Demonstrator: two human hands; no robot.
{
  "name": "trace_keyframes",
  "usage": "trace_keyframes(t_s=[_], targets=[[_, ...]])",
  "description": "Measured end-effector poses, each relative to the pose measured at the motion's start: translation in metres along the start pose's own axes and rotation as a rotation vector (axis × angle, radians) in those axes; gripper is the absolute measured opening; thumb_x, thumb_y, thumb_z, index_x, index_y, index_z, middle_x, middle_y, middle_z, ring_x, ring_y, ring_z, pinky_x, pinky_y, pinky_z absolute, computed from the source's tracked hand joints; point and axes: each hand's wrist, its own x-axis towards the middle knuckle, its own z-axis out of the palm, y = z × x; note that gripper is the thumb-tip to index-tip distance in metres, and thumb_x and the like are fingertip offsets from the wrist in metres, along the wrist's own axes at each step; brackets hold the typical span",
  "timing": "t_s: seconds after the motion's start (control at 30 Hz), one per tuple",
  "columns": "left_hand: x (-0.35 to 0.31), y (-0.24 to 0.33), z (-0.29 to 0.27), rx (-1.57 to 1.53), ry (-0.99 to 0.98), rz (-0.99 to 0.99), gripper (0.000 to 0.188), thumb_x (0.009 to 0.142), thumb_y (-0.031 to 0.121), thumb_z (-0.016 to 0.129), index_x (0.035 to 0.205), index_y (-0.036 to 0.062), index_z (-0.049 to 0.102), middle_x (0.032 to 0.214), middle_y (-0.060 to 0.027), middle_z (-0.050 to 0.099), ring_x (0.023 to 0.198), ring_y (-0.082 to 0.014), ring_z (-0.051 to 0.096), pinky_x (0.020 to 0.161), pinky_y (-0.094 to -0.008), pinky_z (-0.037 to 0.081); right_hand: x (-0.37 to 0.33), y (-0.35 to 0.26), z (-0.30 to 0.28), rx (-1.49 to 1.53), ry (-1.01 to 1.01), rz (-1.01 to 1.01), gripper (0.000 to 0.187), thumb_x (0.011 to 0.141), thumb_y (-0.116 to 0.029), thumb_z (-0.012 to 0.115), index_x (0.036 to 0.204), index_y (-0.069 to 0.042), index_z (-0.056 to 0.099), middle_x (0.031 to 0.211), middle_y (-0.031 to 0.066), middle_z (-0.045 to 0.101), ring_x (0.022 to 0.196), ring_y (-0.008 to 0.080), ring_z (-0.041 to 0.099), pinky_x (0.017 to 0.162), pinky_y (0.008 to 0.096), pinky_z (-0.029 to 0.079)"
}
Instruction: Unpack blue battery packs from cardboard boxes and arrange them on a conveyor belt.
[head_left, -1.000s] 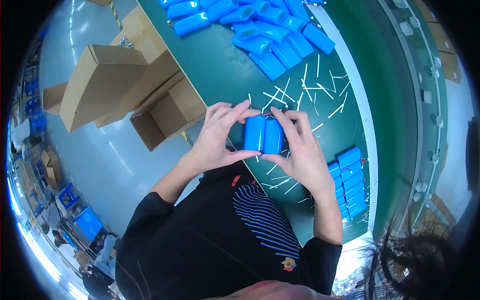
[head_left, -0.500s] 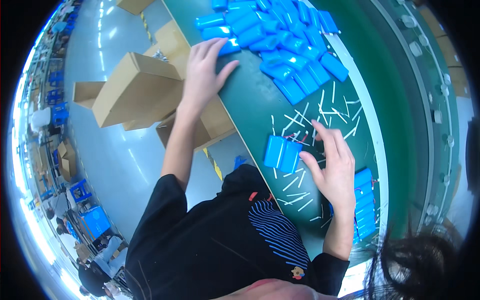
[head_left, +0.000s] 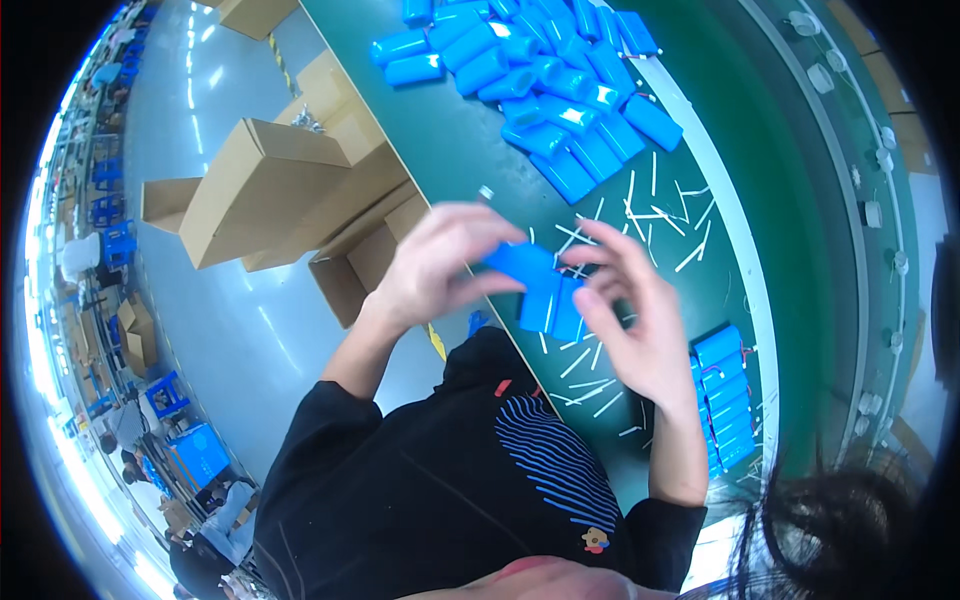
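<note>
Blue, glossy held pack (head_left: 522, 262) sits in the left grip (head_left: 435, 262), thumb on the near side, fingers on the far side, closed on it (outline blurred). Just below and partly hidden by it: a blue pair (head_left: 540, 308), two rounded cells side by side, on the green desk (head_left: 440, 125) near its left edge. Right grip (head_left: 645, 320) at the pair's right side, fingers curled, gap between thumb and forefinger; whether the thumb touches, I cannot tell.

Containers: open brown carton (head_left: 265, 185) against the desk's left side, flaps raised. Silvery crumpled stuff (head_left: 308, 120) shows behind its big flap (kind unclear). Nearer the body, a brown opening (head_left: 368, 262) shows plain cardboard walls; same carton or a second, cannot tell. Another box (head_left: 252, 14) at the top edge; a small brown box (head_left: 138, 325) farther off on the floor (head_left: 240, 290), left.

Writing: blue box (head_left: 200, 452), far left, too small to tell any print. Dark shirt (head_left: 430, 480) carries wavy blue lines, a small bear-like figure below them, a red tab above.

Around the desk: heap (head_left: 540, 90) of blue packs beyond the hands, row (head_left: 725, 400) of packs to the right (red wires at its edge), white strips (head_left: 640, 215) scattered between.
</note>
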Motion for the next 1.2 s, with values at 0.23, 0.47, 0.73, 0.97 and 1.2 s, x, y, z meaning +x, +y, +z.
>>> trace_keyframes(t_s=[0.23,0.47,0.73,0.97,1.2], targets=[[0.039,-0.033,-0.007,0.068,0.318,0.269,0.047,0.088,0.013,0.088,0.130,0.0091,0.067,0.139,-0.0134,0.067,0.132,-0.0314,0.063,0.110,-0.0422,0.053,-0.019,0.020,0.000,0.162,-0.032,-0.020,0.051,0.097,0.005,0.068,0.146,-0.002,0.059,0.125,0.0133,0.073,0.091,0.0157,0.068,0.082,0.0270,0.056],[0.062,-0.135,-0.019,0.580,0.271,-0.116,0.055,0.090,0.018,0.085,0.141,0.0086,0.066,0.132,-0.0109,0.067,0.122,-0.0300,0.063,0.103,-0.0405,0.053,-0.041,0.014,0.006,0.099,-0.024,-0.016,0.056,0.096,0.008,0.069,0.149,-0.002,0.052,0.139,0.0161,0.066,0.097,0.0207,0.071,0.088,0.0318,0.059],[0.046,-0.106,-0.022,0.626,0.225,-0.187,0.058,0.090,0.022,0.085,0.143,0.0085,0.066,0.132,-0.0076,0.071,0.121,-0.0289,0.063,0.102,-0.0394,0.054,-0.052,0.029,0.011,0.099,0.076,-0.087,0.065,0.095,0.011,0.067,0.153,-0.004,0.041,0.151,0.0178,0.057,0.101,0.0255,0.071,0.089,0.0353,0.060],[0.015,-0.060,-0.025,0.140,-0.079,-0.117,0.077,0.086,0.025,0.090,0.155,0.0128,0.058,0.141,-0.0088,0.069,0.123,-0.0253,0.061,0.101,-0.0387,0.056,-0.051,0.033,0.012,0.066,0.111,-0.043,0.061,0.096,0.009,0.067,0.151,-0.001,0.043,0.139,0.0178,0.064,0.098,0.0238,0.072,0.085,0.0326,0.058],[0.018,-0.029,-0.017,0.053,-0.169,-0.161,0.097,0.079,0.022,0.092,0.163,0.0124,0.046,0.143,-0.0091,0.067,0.128,-0.0281,0.057,0.106,-0.0421,0.053,-0.054,0.032,0.012,-0.005,0.145,0.008,0.060,0.098,0.009,0.066,0.152,-0.001,0.042,0.137,0.0186,0.063,0.096,0.0228,0.071,0.086,0.0313,0.058]])
